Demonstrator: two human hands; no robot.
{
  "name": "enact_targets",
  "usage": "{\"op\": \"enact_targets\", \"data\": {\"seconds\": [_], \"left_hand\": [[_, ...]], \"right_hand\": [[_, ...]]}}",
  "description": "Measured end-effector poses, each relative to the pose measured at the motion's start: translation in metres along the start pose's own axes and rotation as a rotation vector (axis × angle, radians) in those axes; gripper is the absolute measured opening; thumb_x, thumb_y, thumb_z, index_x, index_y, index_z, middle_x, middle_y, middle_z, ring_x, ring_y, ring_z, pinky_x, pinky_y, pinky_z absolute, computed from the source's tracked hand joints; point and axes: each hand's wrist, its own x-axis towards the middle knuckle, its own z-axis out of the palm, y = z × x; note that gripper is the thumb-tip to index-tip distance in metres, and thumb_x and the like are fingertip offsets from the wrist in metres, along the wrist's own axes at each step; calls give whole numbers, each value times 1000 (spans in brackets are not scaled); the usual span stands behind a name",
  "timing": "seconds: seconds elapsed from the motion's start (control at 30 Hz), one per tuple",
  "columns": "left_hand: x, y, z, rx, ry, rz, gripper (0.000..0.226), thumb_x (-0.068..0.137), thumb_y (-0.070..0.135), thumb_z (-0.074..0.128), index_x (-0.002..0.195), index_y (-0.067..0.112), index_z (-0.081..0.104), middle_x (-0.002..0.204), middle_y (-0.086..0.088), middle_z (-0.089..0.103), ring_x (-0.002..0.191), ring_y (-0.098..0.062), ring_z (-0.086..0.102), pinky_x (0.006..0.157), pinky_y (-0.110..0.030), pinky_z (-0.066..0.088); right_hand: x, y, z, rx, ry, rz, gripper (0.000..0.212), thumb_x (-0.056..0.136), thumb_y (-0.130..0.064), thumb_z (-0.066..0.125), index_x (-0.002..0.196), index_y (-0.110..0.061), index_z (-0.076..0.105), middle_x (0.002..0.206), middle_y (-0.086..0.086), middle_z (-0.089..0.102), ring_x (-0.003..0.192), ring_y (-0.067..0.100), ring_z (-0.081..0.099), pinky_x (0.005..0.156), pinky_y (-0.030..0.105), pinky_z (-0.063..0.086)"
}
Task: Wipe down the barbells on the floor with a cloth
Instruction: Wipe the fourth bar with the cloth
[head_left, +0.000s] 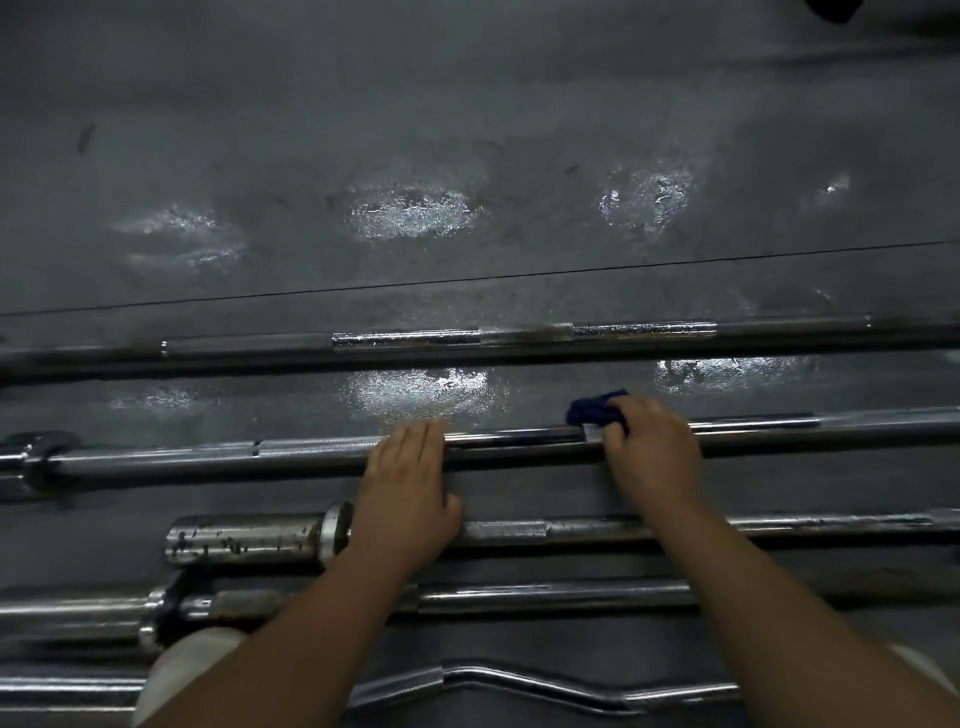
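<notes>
1. Head view: the right hand (652, 447) bunches a blue cloth (595, 408) onto the second barbell (311, 449), which lies left-to-right across the floor (467, 130).
2. The left hand (408, 483) rests flat, fingers straight, steadying that bar; unwiped shaft extends either way.

Dark blue cloth (595, 409), silver chrome barbells (311, 451) with knurled bands, dark grey floor (467, 104).

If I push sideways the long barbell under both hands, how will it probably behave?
The barbell is a round bar lying on flat floor, so it would probably roll; the left hand seems to steady it. Its smooth chrome likely feels slippery. Being long steel, probably heavy and stiff.
</notes>
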Motion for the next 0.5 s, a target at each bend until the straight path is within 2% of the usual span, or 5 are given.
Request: {"op": "enact_targets", "data": {"seconds": [0.07, 0.17, 0.23, 0.33, 0.5], "left_hand": [[-6, -1, 2, -7, 18, 9, 80, 68, 37, 52, 142, 8, 46, 142, -11, 49, 130, -31, 44, 113, -47, 34], [-16, 4, 3, -29, 2, -5, 76, 71, 40, 48, 139, 7, 49, 139, -11, 51, 128, -33, 45, 111, -47, 36], [-19, 7, -4, -87, 27, -21, 72, 77, 44, 39, 139, 9, 49, 141, -11, 50, 130, -32, 44, 114, -46, 34], [-25, 3, -18, -99, 53, 2, 71, 81, 44, 32, 142, 9, 47, 146, -11, 48, 133, -29, 43, 117, -44, 30], [-53, -4, -54, -41, 25, -61, 77, 90, 42, 34, 158, 16, 12, 166, -6, 8, 152, -26, 7, 123, -44, 5]], "right_hand": [[-14, -16, 8, 30, 17, 72, 26, 80, -16, 55, 98, -9, 72, 95, 15, 67, 84, 35, 58, 77, 39, 46], [-30, -47, 13, 241, -118, -110, 30, 81, -8, 53, 103, -12, 73, 105, 8, 67, 94, 28, 59, 83, 31, 44], [-26, -50, -2, 462, -177, 23, 29, 84, -4, 55, 100, -20, 73, 102, 3, 67, 88, 20, 58, 74, 24, 39], [-37, -51, -20, 600, -72, 144, 32, 86, -1, 52, 101, -23, 70, 102, -1, 63, 81, 13, 56, 70, 23, 38], [-72, -70, -44, 585, 75, 57, 40, 84, 2, 49, 116, -18, 64, 115, -2, 56, 105, 18, 53, 89, 26, 40]]}}
